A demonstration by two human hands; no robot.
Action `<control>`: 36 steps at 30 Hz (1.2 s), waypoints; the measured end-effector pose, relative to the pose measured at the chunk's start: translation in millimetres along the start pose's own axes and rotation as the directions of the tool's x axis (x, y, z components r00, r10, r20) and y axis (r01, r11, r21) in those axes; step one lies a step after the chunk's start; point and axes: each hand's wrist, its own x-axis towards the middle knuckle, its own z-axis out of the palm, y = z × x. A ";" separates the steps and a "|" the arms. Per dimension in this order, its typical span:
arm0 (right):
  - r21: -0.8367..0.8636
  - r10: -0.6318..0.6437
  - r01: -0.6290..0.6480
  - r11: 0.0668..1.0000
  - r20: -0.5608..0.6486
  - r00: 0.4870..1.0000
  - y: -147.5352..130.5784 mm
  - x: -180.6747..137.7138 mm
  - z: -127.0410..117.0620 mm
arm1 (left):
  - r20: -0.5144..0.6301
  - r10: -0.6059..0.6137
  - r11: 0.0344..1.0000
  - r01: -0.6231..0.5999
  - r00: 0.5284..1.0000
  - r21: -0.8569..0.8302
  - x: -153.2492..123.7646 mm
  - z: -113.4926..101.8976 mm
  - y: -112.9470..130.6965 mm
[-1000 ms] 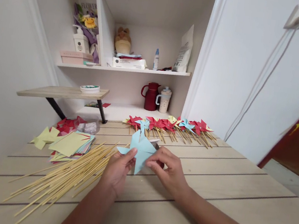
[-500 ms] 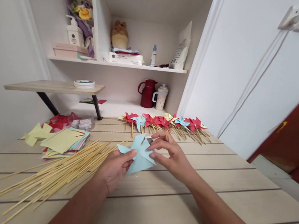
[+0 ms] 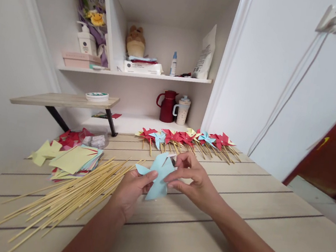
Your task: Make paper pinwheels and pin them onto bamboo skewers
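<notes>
Paper [image 3: 160, 179] between left fingers [image 3: 149, 176], right fingers [image 3: 184, 173] at its edge.

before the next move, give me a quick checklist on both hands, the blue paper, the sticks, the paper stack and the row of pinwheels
1. Left hand holding the blue paper: ok, thumb over its face.
2. Right hand pinching a flap: cannot tell, fingertips at the paper's right side.
3. Sticks bundled neatly: not ok, loosely fanned out.
4. Paper stack squared up: not ok, sheets askew.
5. Pinwheels clear of both hands: ok, lying farther back.
</notes>
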 end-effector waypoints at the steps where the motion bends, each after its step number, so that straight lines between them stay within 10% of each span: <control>1: -0.004 0.008 -0.008 1.000 0.002 1.000 -1.3 -0.2 1.5 | -0.003 0.012 1.000 -0.012 1.000 0.018 -0.4 1.3 0.0; 36: 0.075 0.201 -0.196 0.978 -0.065 0.977 5.7 -0.9 13.6 | -0.170 0.108 0.985 -0.082 0.980 0.151 -3.9 10.6 3.4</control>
